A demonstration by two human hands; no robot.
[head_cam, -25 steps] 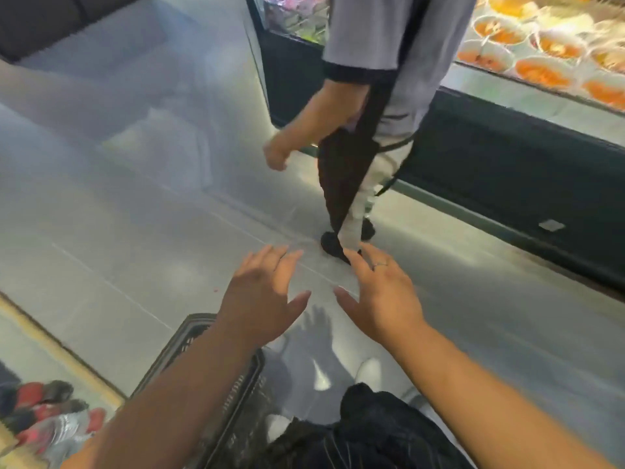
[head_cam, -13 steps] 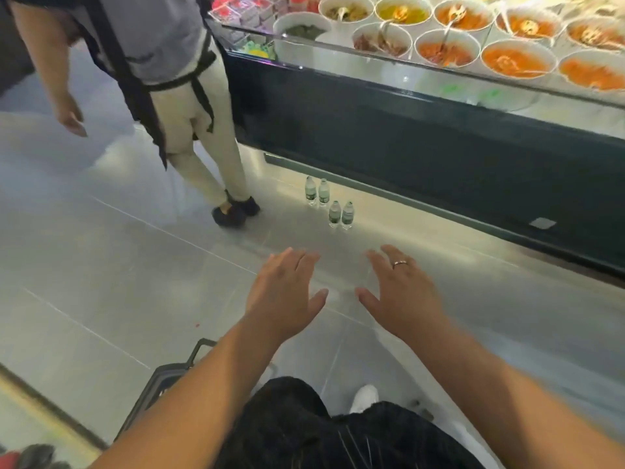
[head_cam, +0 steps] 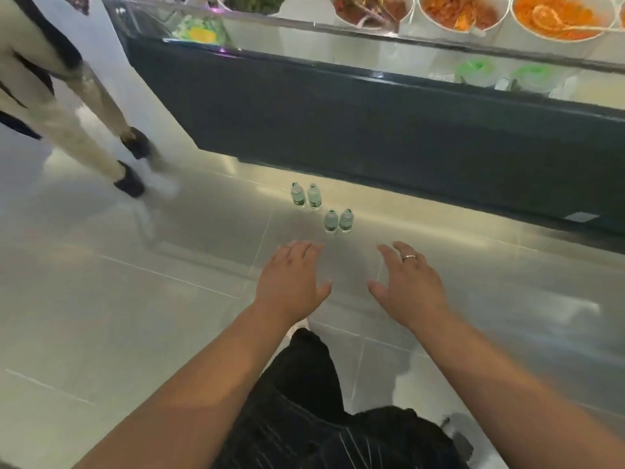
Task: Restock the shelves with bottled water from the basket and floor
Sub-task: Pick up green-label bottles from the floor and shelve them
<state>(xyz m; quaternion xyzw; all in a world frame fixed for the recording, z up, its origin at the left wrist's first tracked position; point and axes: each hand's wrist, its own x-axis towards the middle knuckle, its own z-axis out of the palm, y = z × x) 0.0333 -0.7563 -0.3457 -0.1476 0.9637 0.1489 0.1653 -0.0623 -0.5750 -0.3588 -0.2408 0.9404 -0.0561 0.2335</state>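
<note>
Several small water bottles with green labels stand upright on the grey tiled floor in two pairs: a far pair (head_cam: 306, 196) and a near pair (head_cam: 338, 221), close to the base of a dark counter. My left hand (head_cam: 291, 282) and my right hand (head_cam: 411, 286) reach forward side by side, palms down, fingers spread, both empty. They hover short of the near pair without touching it. A ring is on my right hand. The basket is out of view.
A dark food counter (head_cam: 372, 123) with bowls behind glass (head_cam: 456, 15) runs across the top. Another person's legs and dark shoes (head_cam: 130, 182) are on the floor at the left. My dark trousers (head_cam: 311, 418) fill the bottom centre.
The view has swung right and closer to the counter; the bottles now sit just beyond my hands. The basket has left the frame. The other person has moved off to the left.
</note>
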